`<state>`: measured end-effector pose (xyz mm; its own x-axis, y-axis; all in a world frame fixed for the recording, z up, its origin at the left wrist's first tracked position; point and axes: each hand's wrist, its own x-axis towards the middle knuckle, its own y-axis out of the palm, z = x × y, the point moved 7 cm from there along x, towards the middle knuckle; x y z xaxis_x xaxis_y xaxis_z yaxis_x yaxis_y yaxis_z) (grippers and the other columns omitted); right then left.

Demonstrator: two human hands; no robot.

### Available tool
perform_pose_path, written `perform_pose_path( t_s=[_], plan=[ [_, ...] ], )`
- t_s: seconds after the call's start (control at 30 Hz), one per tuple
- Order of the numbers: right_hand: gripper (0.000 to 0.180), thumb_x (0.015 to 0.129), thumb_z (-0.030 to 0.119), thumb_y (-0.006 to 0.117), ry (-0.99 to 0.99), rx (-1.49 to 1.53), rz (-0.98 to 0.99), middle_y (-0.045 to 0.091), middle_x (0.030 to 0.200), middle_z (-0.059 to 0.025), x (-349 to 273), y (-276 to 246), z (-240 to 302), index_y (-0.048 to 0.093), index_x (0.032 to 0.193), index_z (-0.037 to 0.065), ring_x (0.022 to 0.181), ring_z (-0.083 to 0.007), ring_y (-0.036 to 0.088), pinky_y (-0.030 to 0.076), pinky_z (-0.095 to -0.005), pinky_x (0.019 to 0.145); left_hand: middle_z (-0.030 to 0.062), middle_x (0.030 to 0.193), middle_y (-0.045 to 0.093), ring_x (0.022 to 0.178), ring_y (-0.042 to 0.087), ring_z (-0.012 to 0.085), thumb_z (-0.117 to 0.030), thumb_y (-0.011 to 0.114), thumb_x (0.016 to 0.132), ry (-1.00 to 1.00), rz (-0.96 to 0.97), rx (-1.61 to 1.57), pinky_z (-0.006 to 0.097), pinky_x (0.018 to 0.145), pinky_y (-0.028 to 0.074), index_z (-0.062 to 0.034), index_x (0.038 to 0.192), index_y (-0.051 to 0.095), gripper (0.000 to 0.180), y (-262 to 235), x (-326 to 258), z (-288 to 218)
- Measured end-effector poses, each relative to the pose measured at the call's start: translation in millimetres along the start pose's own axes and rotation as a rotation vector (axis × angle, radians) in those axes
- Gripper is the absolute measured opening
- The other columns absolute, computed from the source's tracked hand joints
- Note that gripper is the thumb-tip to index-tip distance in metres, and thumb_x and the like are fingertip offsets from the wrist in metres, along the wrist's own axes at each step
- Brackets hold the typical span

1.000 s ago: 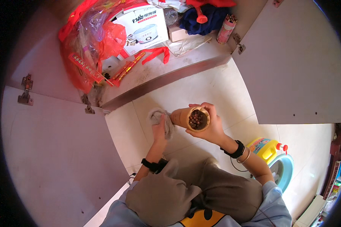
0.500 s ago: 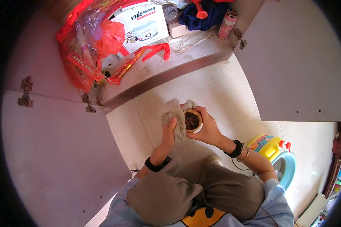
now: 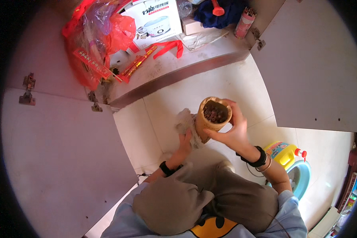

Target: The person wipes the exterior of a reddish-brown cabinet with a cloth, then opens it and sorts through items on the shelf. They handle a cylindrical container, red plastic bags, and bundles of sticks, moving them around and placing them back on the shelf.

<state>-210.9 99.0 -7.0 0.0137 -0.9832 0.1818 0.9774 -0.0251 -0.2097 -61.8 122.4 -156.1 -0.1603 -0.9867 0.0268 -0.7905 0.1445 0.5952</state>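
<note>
My right hand [image 3: 232, 133] grips a tan bamboo-like cup [image 3: 212, 118] by its rim and side, holding it upright in front of me. Dark brown sticks fill the cup. My left hand [image 3: 185, 141] presses a grey cloth [image 3: 185, 123] against the cup's left side. I am crouched on a pale tiled floor [image 3: 174, 95], with my knees below the hands. A dark band sits on each wrist.
An open low cabinet ahead holds red plastic bags [image 3: 95, 43], a white appliance box [image 3: 156, 18], a dark blue cloth [image 3: 220, 14] and a pink can [image 3: 244, 22]. Its doors [image 3: 63, 150] [image 3: 313, 67] stand open left and right. A yellow bottle [image 3: 285, 152] and blue basin [image 3: 299, 180] sit right.
The cup has been raised and turned upright toward me, and the cloth has shifted from over its top and side down to its lower left side.
</note>
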Motion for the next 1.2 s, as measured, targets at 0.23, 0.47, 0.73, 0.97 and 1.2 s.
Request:
perform_pose_path(
  t_s=[0.23, 0.47, 0.73, 0.97, 1.2],
  plan=[
    [0.076, 0.06, 0.02, 0.084, -0.122, 0.051, -0.051, 0.059, 0.108, -0.0136, 7, -10, 8, 0.042, 0.118, -0.003, 0.098, -0.0179, 0.061, 0.049, -0.0316, 0.086, 0.0126, 0.138, 0.034, 0.124, 0.039, 0.0257, -0.037, 0.055, 0.088, -0.166, 0.123, 0.398, 0.041, 0.102, 0.035, -0.0027, 0.138, 0.024, 0.067, -30, 10, 41],
    [0.079, 0.059, 0.023, 0.085, -0.09, -0.052, -0.035, 0.057, 0.109, -0.0131, 9, -7, -8, 0.039, 0.119, 0.001, 0.101, -0.0207, 0.058, 0.047, -0.0327, 0.087, 0.009, 0.133, 0.044, 0.116, 0.049, 0.0276, -0.044, 0.034, 0.095, -0.622, -0.06, -0.603, 0.047, 0.098, 0.041, -0.0123, 0.135, 0.035, 0.051, -2, -1, 13],
    [0.079, 0.059, 0.019, 0.085, -0.134, -0.041, 0.118, 0.051, 0.115, -0.0152, 11, 0, -12, 0.038, 0.121, 0.001, 0.106, -0.0234, 0.054, 0.045, -0.0339, 0.09, 0.0101, 0.117, 0.056, 0.104, 0.057, 0.026, -0.042, 0.043, 0.09, -0.698, -0.319, -0.582, 0.044, 0.09, 0.048, -0.0092, 0.119, 0.05, 0.044, -28, -3, 21],
    [0.078, 0.056, 0.019, 0.086, -0.225, -0.035, 0.224, 0.053, 0.109, -0.014, 2, 10, 8, 0.043, 0.119, 0.003, 0.1, -0.0264, 0.055, 0.046, -0.0345, 0.085, 0.0087, 0.107, 0.058, 0.095, 0.059, 0.0193, -0.034, 0.045, 0.093, -0.629, -0.407, -0.259, 0.034, 0.082, 0.053, -0.0054, 0.11, 0.051, 0.034, -50, -9, 7],
    [0.072, 0.058, 0.018, 0.084, -0.264, -0.016, 0.467, 0.054, 0.107, -0.0119, -1, 19, 33, 0.046, 0.118, 0.004, 0.097, -0.0278, 0.056, 0.048, -0.035, 0.081, 0.0082, 0.104, 0.059, 0.095, 0.059, 0.0185, -0.035, 0.044, 0.094, -0.73, -0.138, -0.257, 0.032, 0.08, 0.053, -0.0051, 0.11, 0.051, 0.034, -40, -22, 14]
  ],
)
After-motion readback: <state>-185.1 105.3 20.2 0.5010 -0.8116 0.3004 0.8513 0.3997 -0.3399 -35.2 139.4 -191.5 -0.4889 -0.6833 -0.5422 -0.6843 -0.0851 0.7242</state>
